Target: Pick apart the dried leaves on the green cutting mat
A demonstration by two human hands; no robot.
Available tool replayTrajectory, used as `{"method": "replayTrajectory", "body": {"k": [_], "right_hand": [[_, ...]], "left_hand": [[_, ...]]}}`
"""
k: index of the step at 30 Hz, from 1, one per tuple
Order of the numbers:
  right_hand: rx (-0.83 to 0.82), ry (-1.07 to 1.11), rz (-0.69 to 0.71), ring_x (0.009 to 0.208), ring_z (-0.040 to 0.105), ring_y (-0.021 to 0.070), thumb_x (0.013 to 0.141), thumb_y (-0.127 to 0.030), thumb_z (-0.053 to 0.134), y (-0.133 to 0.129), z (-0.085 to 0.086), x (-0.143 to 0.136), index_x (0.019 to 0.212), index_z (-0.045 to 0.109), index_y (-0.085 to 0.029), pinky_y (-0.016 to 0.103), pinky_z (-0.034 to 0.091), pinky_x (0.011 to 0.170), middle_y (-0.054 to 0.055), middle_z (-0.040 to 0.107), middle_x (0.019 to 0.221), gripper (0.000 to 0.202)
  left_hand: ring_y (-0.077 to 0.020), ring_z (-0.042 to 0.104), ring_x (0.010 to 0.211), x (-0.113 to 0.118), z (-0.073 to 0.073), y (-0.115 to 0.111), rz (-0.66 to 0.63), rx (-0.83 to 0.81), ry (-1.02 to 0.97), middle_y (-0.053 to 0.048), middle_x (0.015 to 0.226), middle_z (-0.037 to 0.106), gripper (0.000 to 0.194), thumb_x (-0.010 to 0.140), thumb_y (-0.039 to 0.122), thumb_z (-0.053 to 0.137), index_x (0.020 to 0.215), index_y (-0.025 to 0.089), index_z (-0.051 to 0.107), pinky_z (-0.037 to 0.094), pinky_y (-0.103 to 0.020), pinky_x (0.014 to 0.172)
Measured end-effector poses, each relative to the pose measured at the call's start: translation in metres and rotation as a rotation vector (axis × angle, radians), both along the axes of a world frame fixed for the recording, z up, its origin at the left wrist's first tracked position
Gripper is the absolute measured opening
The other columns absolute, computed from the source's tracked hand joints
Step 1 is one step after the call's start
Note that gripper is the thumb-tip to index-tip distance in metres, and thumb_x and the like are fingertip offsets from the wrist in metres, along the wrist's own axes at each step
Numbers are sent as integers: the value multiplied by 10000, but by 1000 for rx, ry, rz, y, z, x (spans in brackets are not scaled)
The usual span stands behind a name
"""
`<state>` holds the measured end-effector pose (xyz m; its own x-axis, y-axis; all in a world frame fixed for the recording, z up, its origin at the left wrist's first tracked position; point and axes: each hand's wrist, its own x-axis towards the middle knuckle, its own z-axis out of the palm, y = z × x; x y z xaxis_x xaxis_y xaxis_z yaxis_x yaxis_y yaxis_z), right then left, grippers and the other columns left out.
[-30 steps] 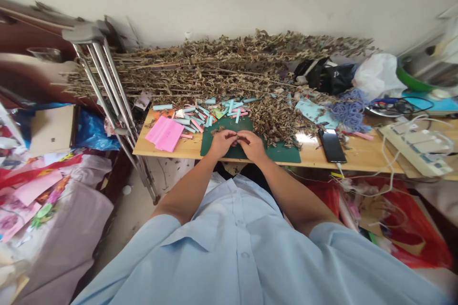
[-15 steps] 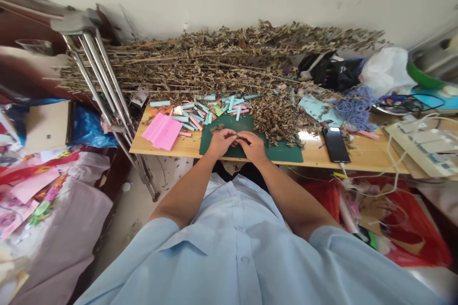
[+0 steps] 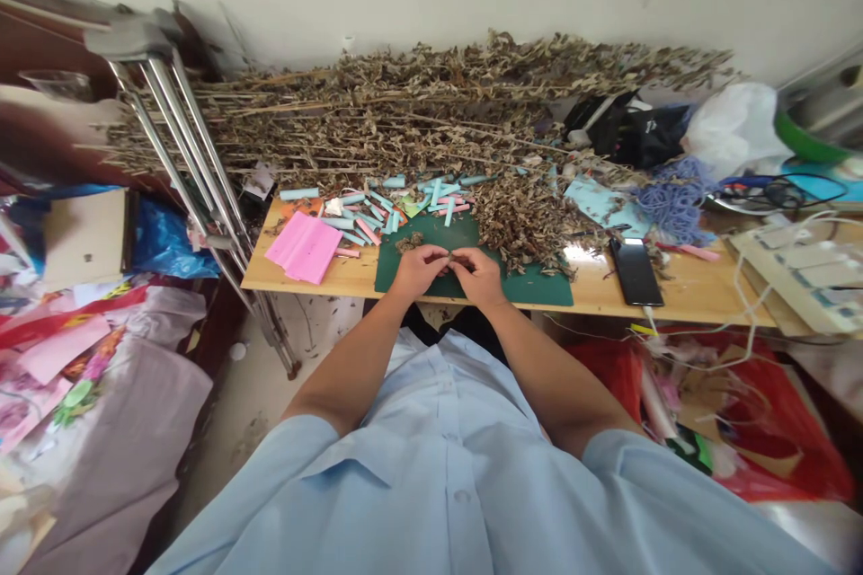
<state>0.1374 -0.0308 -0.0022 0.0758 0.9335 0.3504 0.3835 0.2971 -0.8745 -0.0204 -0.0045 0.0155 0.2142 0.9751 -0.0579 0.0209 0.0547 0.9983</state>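
Both hands meet over a dark green cutting mat (image 3: 532, 289) on a wooden table (image 3: 680, 298). My left hand (image 3: 419, 269) and my right hand (image 3: 480, 274) pinch a small clump of dried brown leaves (image 3: 457, 260) between their fingertips. A small heap of dried leaf bits (image 3: 408, 242) lies on the mat just beyond my left hand. To the right of my right hand sits a bigger pile of dried leaves (image 3: 522, 216). Rolled blue and pink paper tubes (image 3: 378, 211) are scattered behind the mat.
Long dried branches (image 3: 404, 117) lie along the wall. Pink paper sheets (image 3: 305, 248) rest at the table's left end, a black phone (image 3: 635, 270) to the right, then a power strip (image 3: 788, 283) with cables. Metal crutches (image 3: 195, 171) lean at the left. Red bags (image 3: 755, 413) sit under the table.
The hands stay together over the mat, working the leaf clump with small finger movements. The view has drifted slightly, shifting the scene a little left and up.
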Motion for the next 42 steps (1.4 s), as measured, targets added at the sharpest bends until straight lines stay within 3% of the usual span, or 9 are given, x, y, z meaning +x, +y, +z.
{"method": "replayTrajectory", "body": {"k": [6, 15, 21, 28, 33, 38, 42], "right_hand": [[13, -47, 30, 948, 686, 210, 869, -311, 616, -1, 2, -1, 939, 725, -248, 381, 556, 892, 48, 734, 1022, 144], [-56, -44, 12, 761, 683, 189, 833, -343, 645, -2, 3, 2, 870, 744, -239, 342, 567, 756, 33, 749, 880, 149], [-169, 144, 83, 733, 702, 195, 765, -352, 698, 2, 5, 8, 827, 744, -213, 347, 578, 746, 28, 751, 806, 158], [-280, 354, 51, 675, 703, 194, 723, -379, 742, 6, 7, 13, 833, 727, -200, 361, 594, 714, 21, 736, 715, 211], [-233, 278, 32, 723, 693, 186, 747, -372, 728, 5, 8, 11, 851, 735, -207, 361, 587, 756, 24, 740, 782, 195], [-95, 221, 73, 962, 689, 213, 784, -353, 704, 4, 10, 7, 833, 731, -219, 382, 564, 894, 58, 735, 1020, 145], [-106, 178, 63, 919, 700, 210, 801, -349, 691, 4, 9, 5, 858, 739, -228, 393, 567, 888, 48, 746, 987, 142]], "left_hand": [[-118, 655, 593, -2, 0, 0, -7, -10, -53, -16, 693, 677, 165, 779, 251, 685, 880, 120, 683, 558, -241, 576], [-117, 656, 560, -2, 1, 2, -45, -59, -3, -20, 629, 677, 118, 784, 201, 659, 862, 116, 684, 553, -231, 562], [-121, 651, 531, -7, -1, 4, -113, -66, -20, -25, 605, 678, 121, 781, 205, 666, 855, 111, 682, 540, -229, 539], [-133, 670, 575, -6, -6, 7, -55, -93, -72, -29, 652, 688, 185, 779, 261, 692, 888, 113, 674, 565, -253, 571], [-136, 679, 600, 0, -10, 6, -13, -69, -68, -25, 712, 690, 162, 794, 245, 668, 903, 126, 669, 572, -257, 572], [-134, 677, 613, -1, -11, 5, -47, -44, -47, -26, 708, 687, 179, 811, 260, 659, 926, 124, 678, 573, -264, 597], [-138, 682, 660, -3, -10, 4, -93, -46, -98, -50, 758, 708, 277, 806, 299, 687, 1008, 110, 683, 577, -280, 649]]}}
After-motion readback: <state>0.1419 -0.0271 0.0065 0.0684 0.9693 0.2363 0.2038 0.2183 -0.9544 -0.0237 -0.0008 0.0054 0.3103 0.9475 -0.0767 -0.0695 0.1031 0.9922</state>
